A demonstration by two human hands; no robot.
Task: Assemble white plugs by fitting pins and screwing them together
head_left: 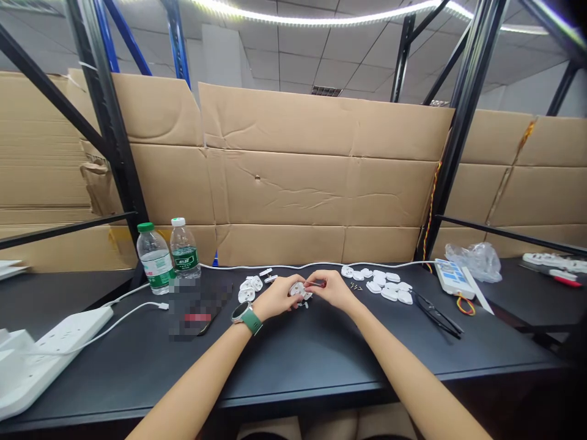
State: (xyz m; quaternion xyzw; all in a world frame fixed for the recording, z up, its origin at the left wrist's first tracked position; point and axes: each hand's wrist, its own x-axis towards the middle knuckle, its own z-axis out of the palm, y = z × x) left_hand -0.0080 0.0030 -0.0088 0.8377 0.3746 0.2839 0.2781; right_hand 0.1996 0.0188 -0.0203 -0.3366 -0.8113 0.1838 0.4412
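Green lettering territory first: on the left stands a clear plastic bottle with a green cap [156, 260], its white-and-green label too small to read, and touching or just beside it a clear plastic bottle with a white cap [184, 250], pale characters on its dark green label, not sharp enough to spell out. Over to the right, a white box-shaped device [454, 278] shows a blue-and-white printed panel, its print illegible from here. A pixelated patch hides most of a dark flat object [206, 324] near the bottles. All this sits on a smooth black worktop [293, 366], backed by creased brown cardboard sheets [298, 183] between black metal posts [121, 153], with a glowing white light strip [316, 20] curving under a grey panelled ceiling [293, 52]. And centre stage, near the back of the worktop, the left hand [284, 296] has its fingers grasping a rounded white plastic piece [299, 289], while the right hand's [337, 289] fingers pinch a slim red-handled tool [323, 283], its shaft pointing at that piece. Small brassy screws [355, 286] lie just right of the hands, oval white plastic covers [389, 294] beyond them, folded black-framed glasses [438, 315] beside those; more white plastic parts [247, 292] cluster left.
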